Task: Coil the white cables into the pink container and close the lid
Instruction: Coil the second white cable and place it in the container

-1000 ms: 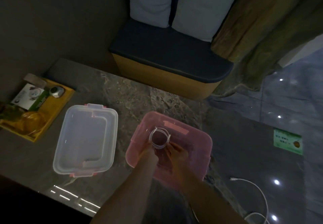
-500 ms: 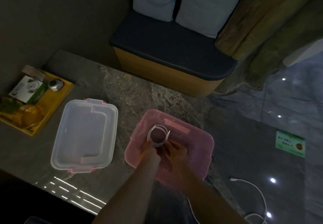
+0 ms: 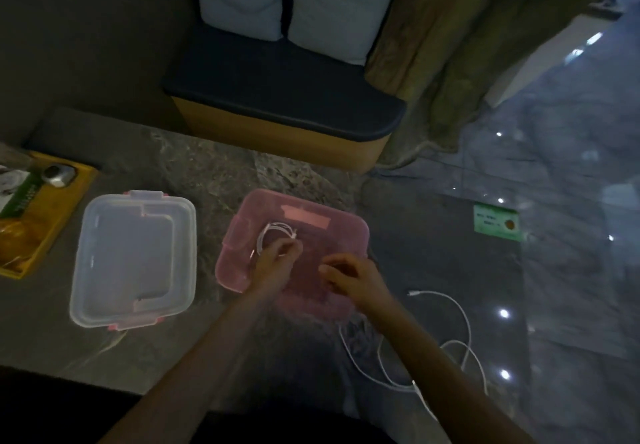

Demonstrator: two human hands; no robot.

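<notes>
The pink container stands open on the marble table in front of me. My left hand is inside it, pinching a small coil of white cable near the container's left wall. My right hand hovers over the container's right half, fingers loosely curled, with nothing visible in it. A second white cable lies loose on the table to the right of the container. The clear lid with pink clips lies flat to the left of the container.
A yellow tray with a box, a silver object and an orange item sits at the far left. Beyond the table is a bench with two pillows. A green card lies on the dark surface at right.
My right hand has let go of the coil and drawn back to the right. The left hand still holds the coil, now lower in the container. The camera has shifted.
</notes>
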